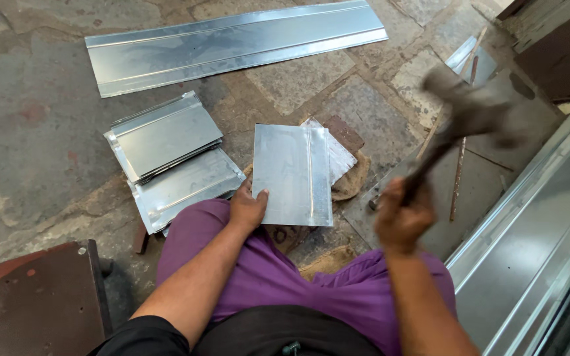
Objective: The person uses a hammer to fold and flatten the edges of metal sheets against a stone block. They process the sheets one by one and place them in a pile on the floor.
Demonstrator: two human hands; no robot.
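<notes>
My left hand (247, 208) grips the near left corner of a rectangular metal sheet (293, 173) with a folded seam along its right side. The sheet lies on a burlap pad (351, 181) over a block, in front of my knees in purple trousers. My right hand (400, 221) is raised to the right of the sheet, shut on the handle of a hammer (464, 118). The hammer is blurred with motion, its head up and to the right, well above the floor.
A stack of similar folded sheets (166, 155) lies on the stone floor to the left. A long metal strip (232, 43) lies at the top. Large sheet panels (536, 250) lean at the right. A dark metal stool (34, 296) stands at lower left. Thin rods (458, 178) lie nearby.
</notes>
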